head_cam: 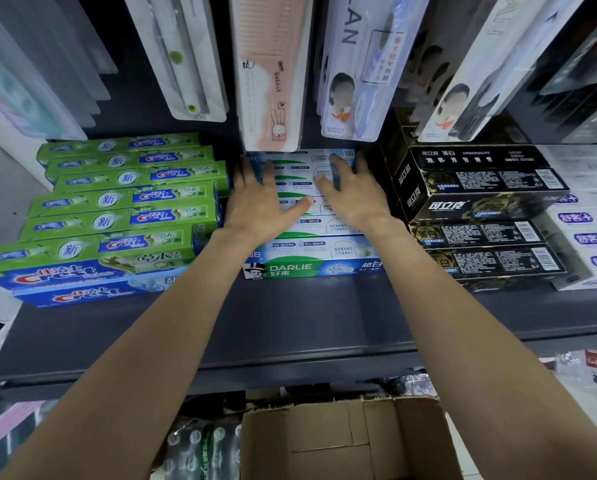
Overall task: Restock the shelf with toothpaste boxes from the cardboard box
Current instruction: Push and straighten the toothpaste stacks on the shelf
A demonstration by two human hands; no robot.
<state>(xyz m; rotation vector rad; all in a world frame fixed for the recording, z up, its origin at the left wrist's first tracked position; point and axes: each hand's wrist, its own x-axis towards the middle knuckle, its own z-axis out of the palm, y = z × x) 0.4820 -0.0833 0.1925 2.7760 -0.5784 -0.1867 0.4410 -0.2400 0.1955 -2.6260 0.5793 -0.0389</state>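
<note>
Fingers spread flat, the left hand point(255, 199) and right hand point(354, 192) pressed on the Darlie boxes point(310, 251) mid-shelf point(290, 317) (gripping nothing). Best pushed evenly, square between neighbours; the carton point(342, 441) sat below.

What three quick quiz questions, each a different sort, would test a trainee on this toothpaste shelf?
1. True or false: both hands lie flat on the stack of white-and-green Darlie toothpaste boxes.
2. Which boxes sit to the person's left of that stack? A) black boxes B) green Crest boxes C) white boxes
3. Fill in: the brown cardboard box sits ___ the dark grey shelf.

Key: 1 true, left hand and right hand; 2 B, green Crest boxes; 3 below.
</note>
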